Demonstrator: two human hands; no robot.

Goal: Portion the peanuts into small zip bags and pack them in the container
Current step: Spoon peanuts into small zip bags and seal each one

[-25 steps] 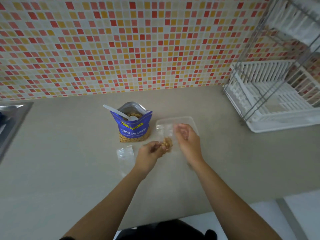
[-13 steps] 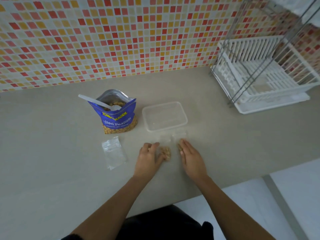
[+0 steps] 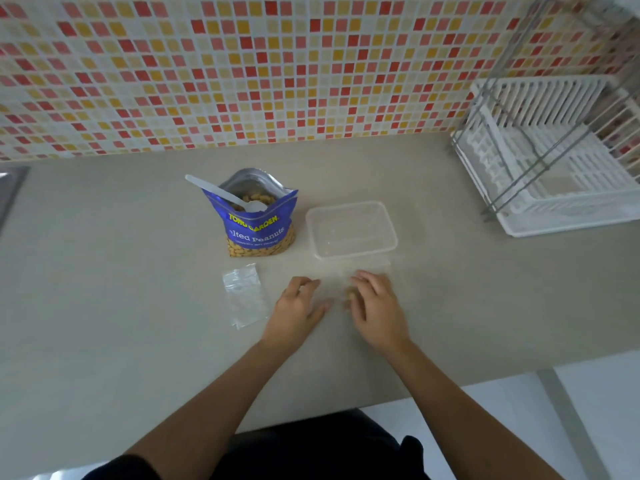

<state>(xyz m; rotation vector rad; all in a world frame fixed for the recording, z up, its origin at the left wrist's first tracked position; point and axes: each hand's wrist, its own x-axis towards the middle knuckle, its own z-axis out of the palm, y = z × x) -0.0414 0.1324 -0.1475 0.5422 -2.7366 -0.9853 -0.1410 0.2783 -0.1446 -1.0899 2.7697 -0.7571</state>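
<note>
A small clear zip bag (image 3: 333,288) holding a few peanuts lies flat on the beige counter (image 3: 138,306), just in front of the clear plastic container (image 3: 351,206). My left hand (image 3: 298,306) has its curled fingers and thumb on the bag's left edge. My right hand (image 3: 375,303) lies over its right part and hides most of the peanuts. The container looks empty. Left of it stands the open blue peanut pouch (image 3: 258,230) with a white plastic spoon (image 3: 221,191) stuck in it. Spare empty zip bags (image 3: 244,294) lie left of my left hand.
A white dish rack (image 3: 554,168) with a metal frame fills the counter's right rear. The tiled wall (image 3: 242,71) runs behind. A sink edge (image 3: 10,192) shows at the far left. The counter's front edge runs close below my forearms.
The bag with peanuts went from held up near the container down onto the counter. My right hand then slid left over it, and my left hand's fingers curled at its edge.
</note>
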